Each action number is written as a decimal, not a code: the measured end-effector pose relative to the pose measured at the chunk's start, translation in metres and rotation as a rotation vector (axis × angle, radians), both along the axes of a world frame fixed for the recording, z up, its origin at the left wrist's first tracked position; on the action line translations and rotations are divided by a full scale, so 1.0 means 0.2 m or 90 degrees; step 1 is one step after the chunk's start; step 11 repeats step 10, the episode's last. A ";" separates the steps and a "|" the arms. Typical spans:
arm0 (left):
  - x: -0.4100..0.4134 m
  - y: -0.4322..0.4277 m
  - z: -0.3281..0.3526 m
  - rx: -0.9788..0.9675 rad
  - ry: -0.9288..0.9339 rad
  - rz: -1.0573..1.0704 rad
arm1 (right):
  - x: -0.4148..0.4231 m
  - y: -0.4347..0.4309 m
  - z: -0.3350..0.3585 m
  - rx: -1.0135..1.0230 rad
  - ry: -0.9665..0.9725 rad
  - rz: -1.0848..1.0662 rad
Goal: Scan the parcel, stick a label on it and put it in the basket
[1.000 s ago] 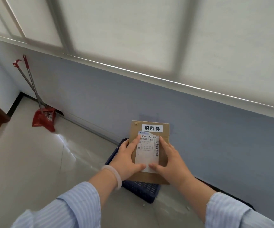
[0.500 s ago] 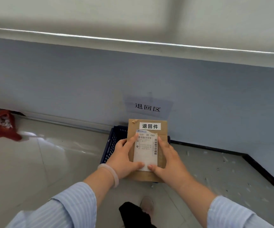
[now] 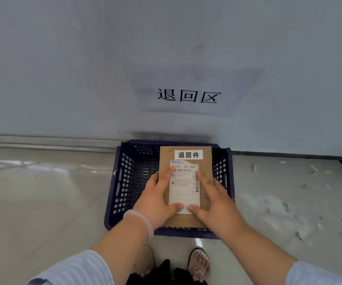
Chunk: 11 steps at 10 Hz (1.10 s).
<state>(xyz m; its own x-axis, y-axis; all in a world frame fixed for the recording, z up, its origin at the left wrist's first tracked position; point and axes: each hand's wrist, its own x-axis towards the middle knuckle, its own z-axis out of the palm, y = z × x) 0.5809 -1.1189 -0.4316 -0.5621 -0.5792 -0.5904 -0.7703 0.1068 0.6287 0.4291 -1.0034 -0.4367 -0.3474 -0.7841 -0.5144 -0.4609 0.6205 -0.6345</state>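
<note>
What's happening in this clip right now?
A person holds a flat brown parcel in both hands, the left hand and right hand gripping its sides, right over a dark blue basket that sits on the floor against the wall. The parcel already carries a white label above its torn shipping slip. It looks about to go into the basket, but is not released yet.

parcel (image 3: 184, 220) brown cardboard | label (image 3: 188, 154) white, black characters | shipping slip (image 3: 183, 186) white, black barcodes | basket (image 3: 123, 182) dark blue lattice | sleeves (image 3: 79, 268) pale blue, thin stripes | bracelet (image 3: 143, 221) translucent white | wall (image 3: 63, 68) grey-blue | floor (image 3: 32, 192) glossy pale grey
</note>
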 end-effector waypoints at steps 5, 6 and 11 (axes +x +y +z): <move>-0.05 -0.17 -1.58 0.062 -0.084 -0.008 | 0.03 -0.19 -1.57 0.103 -0.055 -0.058; -0.03 -0.16 -1.72 0.045 -0.087 -0.008 | 0.04 -0.20 -1.68 0.098 -0.067 -0.057; -0.10 -0.22 -1.47 -0.042 -0.188 -0.074 | -0.08 -0.22 -1.39 0.169 0.040 0.044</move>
